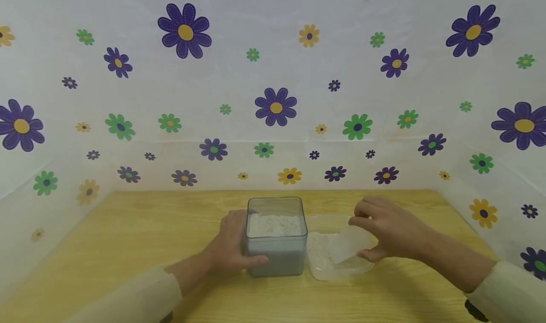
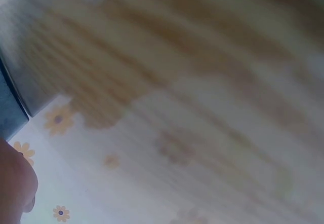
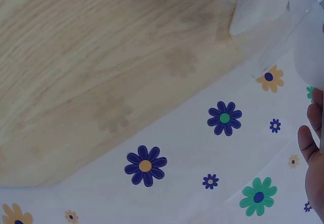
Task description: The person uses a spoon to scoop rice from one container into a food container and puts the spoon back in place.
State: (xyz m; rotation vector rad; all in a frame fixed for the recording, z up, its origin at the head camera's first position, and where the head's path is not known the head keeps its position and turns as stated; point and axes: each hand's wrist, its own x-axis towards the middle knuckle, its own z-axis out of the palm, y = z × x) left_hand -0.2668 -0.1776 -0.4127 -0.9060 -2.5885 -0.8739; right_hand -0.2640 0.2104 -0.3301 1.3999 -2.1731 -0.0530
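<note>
A square clear-walled canister [image 1: 281, 259] stands upright on the table, filled well up with white, flour-like powder [image 1: 275, 225]. My left hand [image 1: 228, 247] grips its left side, thumb across the front. To its right sits a shallow clear tub [image 1: 337, 273] with more powder [image 1: 316, 247] on its left side. Over this tub my right hand [image 1: 394, 233] pinches a translucent white dough scraper [image 1: 347, 244], tilted with its lower end down in the tub. In the right wrist view, the scraper [image 3: 310, 44] and the tub [image 3: 263, 6] show at the upper right edge.
The wooden table [image 1: 149, 233] reaches back to a white flowered cloth [image 1: 239, 76], which also stands along both sides. The canister and the tub stand close together, almost touching.
</note>
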